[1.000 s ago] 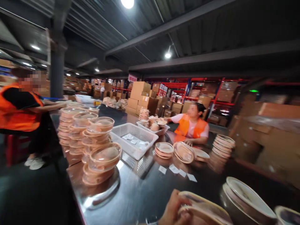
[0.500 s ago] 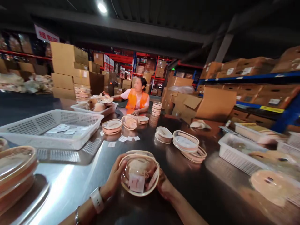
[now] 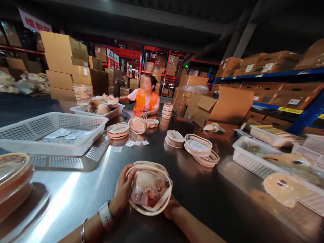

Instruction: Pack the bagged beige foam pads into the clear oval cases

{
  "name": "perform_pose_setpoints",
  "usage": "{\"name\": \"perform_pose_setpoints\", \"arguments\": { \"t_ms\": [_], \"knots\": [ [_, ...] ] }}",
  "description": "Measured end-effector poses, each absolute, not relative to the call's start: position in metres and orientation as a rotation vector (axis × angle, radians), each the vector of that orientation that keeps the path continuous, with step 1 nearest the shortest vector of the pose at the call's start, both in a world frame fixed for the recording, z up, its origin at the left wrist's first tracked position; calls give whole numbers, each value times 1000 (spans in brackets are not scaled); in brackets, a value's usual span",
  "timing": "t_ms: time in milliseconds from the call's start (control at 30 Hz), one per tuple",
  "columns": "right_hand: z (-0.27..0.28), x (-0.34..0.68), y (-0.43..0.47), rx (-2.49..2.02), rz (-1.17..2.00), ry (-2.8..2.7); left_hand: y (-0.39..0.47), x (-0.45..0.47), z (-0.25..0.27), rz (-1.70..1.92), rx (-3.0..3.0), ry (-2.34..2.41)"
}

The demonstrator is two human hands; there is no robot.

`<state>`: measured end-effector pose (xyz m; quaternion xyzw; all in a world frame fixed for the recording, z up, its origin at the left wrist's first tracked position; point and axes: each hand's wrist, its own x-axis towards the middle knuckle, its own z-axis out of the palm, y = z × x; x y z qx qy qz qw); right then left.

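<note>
Both my hands grip a clear oval case [image 3: 152, 187] with a cream rim, held tilted above the dark metal table near its front. My left hand [image 3: 125, 184] wraps round the left side, thumb over the rim. My right hand [image 3: 172, 206] closes on the lower right side, its fingers mostly hidden behind the case. Inside lie a pale, soft-looking item, a small white tag and something reddish. Beyond the case, several small white paper slips [image 3: 130, 143] lie beside an oval case [image 3: 117, 130] and another case [image 3: 137, 125] that leans.
A white perforated basket [image 3: 83, 148] holding paper slips stands on the left, with stacked cases [image 3: 15, 182] nearer me. More cases [image 3: 198, 145] lie right of centre. White baskets [image 3: 253, 165] with wrapped pieces stand on the right. Across the table sits a person in an orange vest [image 3: 146, 100].
Between my hands the case has turned and tilted: lettering now shows on it, and the white tag inside has shifted left and is less visible. The camera view has dipped slightly.
</note>
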<state>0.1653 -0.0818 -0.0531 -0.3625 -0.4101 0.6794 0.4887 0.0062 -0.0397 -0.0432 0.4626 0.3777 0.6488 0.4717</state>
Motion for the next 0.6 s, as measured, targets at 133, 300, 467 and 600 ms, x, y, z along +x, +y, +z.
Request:
{"name": "perform_pose_setpoints", "arguments": {
  "t_ms": [133,300,467,600],
  "knots": [
    [-55,165,-82,-874,1738,-859,-41,0,-34,1530,1197,915],
    [-39,171,-82,-751,1823,-1101,-38,-10,-20,1387,1193,915],
    [-24,176,-82,-676,1853,-1304,-28,-11,-26,1434,1265,967],
    [-25,171,-89,-743,1709,-1311,-35,-4,-39,1553,1349,984]
  ]
}}
